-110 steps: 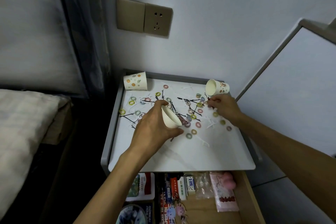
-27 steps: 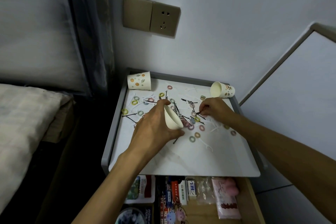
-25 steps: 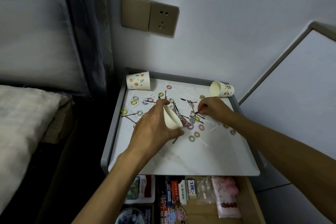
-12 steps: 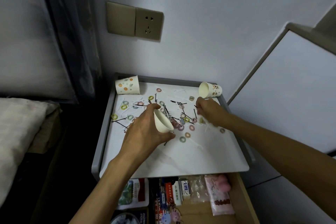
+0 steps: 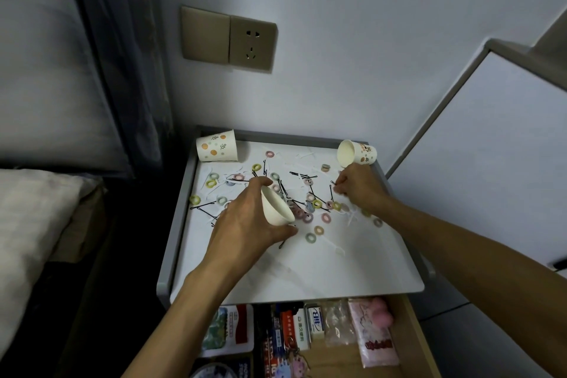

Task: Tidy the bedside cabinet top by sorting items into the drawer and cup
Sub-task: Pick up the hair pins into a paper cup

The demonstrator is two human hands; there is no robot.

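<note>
hairpin [image 5: 332,190] pinched in the curled right hand [image 5: 359,190], just right of the tilted cup [image 5: 277,209] gripped by the left hand [image 5: 245,225]. best bring both hands together so it drops cleanly past the rim.

A single head-worn wide-angle camera looks forward and steeply down from above the near edge of the cabinet top [image 5: 306,273], close enough that the person's forearms [image 5: 190,310] enter from the bottom. It faces the wall socket [image 5: 252,43] beyond the far edge. The open drawer [image 5: 411,334] lies nearest and the bed [image 5: 27,224] is at left.
</note>
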